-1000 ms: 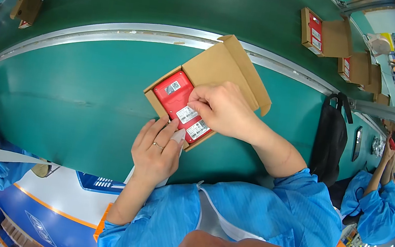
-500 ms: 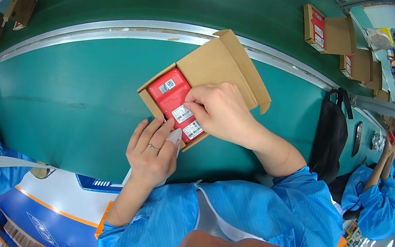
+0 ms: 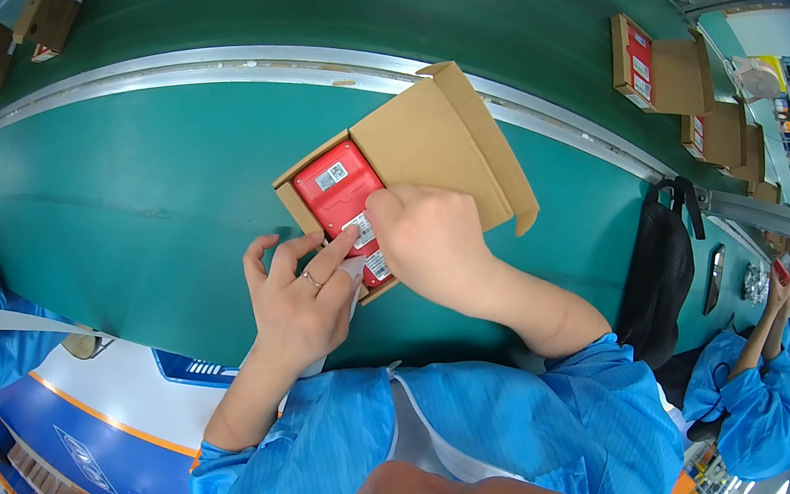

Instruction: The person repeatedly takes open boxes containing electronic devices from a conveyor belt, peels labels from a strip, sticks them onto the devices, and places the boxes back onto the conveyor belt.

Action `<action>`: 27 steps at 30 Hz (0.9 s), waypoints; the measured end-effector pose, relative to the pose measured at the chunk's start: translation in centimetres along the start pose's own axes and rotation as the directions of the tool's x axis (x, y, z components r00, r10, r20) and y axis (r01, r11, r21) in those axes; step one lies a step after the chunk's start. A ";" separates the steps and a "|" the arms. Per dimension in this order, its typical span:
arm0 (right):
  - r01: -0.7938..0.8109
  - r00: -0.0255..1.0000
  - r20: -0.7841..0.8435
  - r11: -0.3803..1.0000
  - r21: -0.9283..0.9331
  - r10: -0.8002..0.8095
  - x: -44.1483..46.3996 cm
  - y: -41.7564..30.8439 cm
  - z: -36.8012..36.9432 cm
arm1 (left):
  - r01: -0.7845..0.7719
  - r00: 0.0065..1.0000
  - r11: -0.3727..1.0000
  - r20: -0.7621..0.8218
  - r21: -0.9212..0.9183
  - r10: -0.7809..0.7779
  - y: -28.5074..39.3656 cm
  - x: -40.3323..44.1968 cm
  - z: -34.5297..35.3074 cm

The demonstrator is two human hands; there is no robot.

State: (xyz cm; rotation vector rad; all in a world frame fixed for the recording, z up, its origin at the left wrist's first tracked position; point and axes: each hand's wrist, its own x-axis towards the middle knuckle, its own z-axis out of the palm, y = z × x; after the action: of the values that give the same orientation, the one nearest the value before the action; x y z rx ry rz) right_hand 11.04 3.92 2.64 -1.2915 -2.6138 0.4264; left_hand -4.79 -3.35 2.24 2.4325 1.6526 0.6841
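Note:
An open cardboard box [image 3: 436,137] lies on the green work surface with its lid folded back. Inside sits a red device [image 3: 329,199] with white printed labels on it. My right hand [image 3: 435,248] is closed over the device's right side, fingertips bent down at a label; whatever it pinches is hidden. At the lower left corner of the box, my left hand [image 3: 297,309] has a small white slip [image 3: 352,266] between thumb and fingers. Its index fingertip rests by the middle label [image 3: 359,230], while the other fingers are spread.
Beyond a metal rail [image 3: 239,63] runs a dark green belt carrying open boxes [image 3: 633,63] at right and more boxes [image 3: 54,2] at left. A black bag [image 3: 659,274] and a phone-like black object [image 3: 714,279] lie to the right. Co-workers in blue sleeves [image 3: 747,398] sit either side.
My right hand has turned and curled further over the labels, shifting slightly down. My left index finger has stretched up onto the device, and its other fingers have spread leftward.

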 end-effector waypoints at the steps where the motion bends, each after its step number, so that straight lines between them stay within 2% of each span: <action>1: 0.023 1.000 -0.014 0.995 -0.094 -0.025 -0.4 -0.4 0.2 | -0.003 1.000 1.000 -0.003 -0.004 0.003 0.0 0.0 0.0; 2: 0.044 0.998 -0.026 0.981 -0.187 -0.049 -0.6 -0.8 0.2 | -0.006 1.000 1.000 -0.006 -0.007 0.006 -0.1 -0.1 0.2; 5: -0.024 0.984 -0.171 0.929 -0.370 -0.043 -1.0 -1.5 -0.2 | -0.007 1.000 0.999 -0.020 -0.043 0.006 -0.2 -0.2 0.5; 8: 0.088 0.832 -0.462 0.894 -0.438 -0.308 -1.6 -0.5 -3.3 | 0.009 0.999 0.997 -0.034 -0.073 -0.011 0.0 -0.1 0.3; 9: 0.045 0.781 -0.541 0.892 -0.450 -0.312 -2.0 -0.5 -4.4 | 0.014 0.999 0.997 -0.037 -0.081 -0.017 0.1 -0.1 0.1; 12: -0.117 0.828 -0.560 0.969 -0.219 -0.027 -1.6 1.3 -5.9 | 0.070 0.997 0.959 0.036 -0.275 -0.062 -0.9 0.1 -0.5; 13: -0.372 0.913 -0.145 0.925 0.081 0.381 -1.9 1.5 -6.9 | 0.074 0.997 0.917 0.025 -0.392 -0.070 -1.7 0.3 -0.7; 15: -0.279 0.922 -0.135 0.864 0.419 0.363 -1.6 4.7 -6.7 | 0.149 0.986 0.819 0.026 -0.555 -0.162 -3.2 1.1 -2.2; 16: -0.204 0.931 -0.138 0.795 0.571 0.338 -1.3 6.9 -6.8 | 0.175 0.974 0.805 -0.019 -0.568 -0.225 -4.4 1.3 -3.1; 18: -0.150 0.911 -0.171 0.689 0.709 0.375 -0.9 10.5 -8.4 | 0.270 0.916 0.716 -0.057 -0.644 -0.397 -7.9 0.9 -4.3; 19: -0.248 0.907 -0.103 0.715 0.654 0.409 0.8 11.1 -9.4 | 0.340 0.862 0.624 -0.032 -0.704 -0.506 -12.5 0.4 -4.5; 20: -0.213 0.897 -0.181 0.754 0.621 0.403 1.4 12.6 -10.8 | 0.375 0.824 0.527 0.014 -0.763 -0.566 -14.4 0.8 -5.6; 21: -0.219 0.862 -0.209 0.712 0.667 0.461 2.1 14.0 -11.8 | 0.405 0.780 0.424 0.065 -0.810 -0.622 -16.0 1.2 -6.9; 22: -0.195 0.825 -0.314 0.759 0.621 0.469 2.8 16.7 -12.1 | 0.428 0.729 0.316 0.117 -0.847 -0.674 -17.2 1.4 -8.2; 23: -0.232 0.785 -0.336 0.750 0.620 0.520 3.5 17.7 -13.1 | 0.407 0.724 0.324 0.086 -0.854 -0.684 -19.1 1.7 -8.7; 24: -0.500 0.657 -0.282 0.684 0.531 0.699 4.2 17.6 -14.2 | 0.385 0.715 0.331 0.051 -0.862 -0.698 -21.4 1.9 -8.8; 25: -0.412 0.667 -0.549 0.863 0.294 0.505 4.1 17.9 -13.8 | 0.362 0.697 0.342 0.009 -0.867 -0.717 -23.3 1.9 -8.9; 26: -0.380 0.670 -0.655 0.919 0.102 0.350 4.3 17.1 -13.6 | 0.369 0.673 0.427 -0.079 -0.825 -0.735 -25.0 2.0 -9.5; 27: -0.341 0.670 -0.728 0.931 -0.127 0.146 4.3 15.6 -13.4 | 0.345 0.648 0.397 -0.090 -0.850 -0.756 -27.2 1.9 -9.2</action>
State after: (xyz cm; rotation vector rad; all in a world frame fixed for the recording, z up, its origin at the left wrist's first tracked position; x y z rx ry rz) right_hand 24.02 18.69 10.10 -1.5045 -1.8665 -0.3520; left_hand -31.34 7.74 1.55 0.9775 1.6455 1.5279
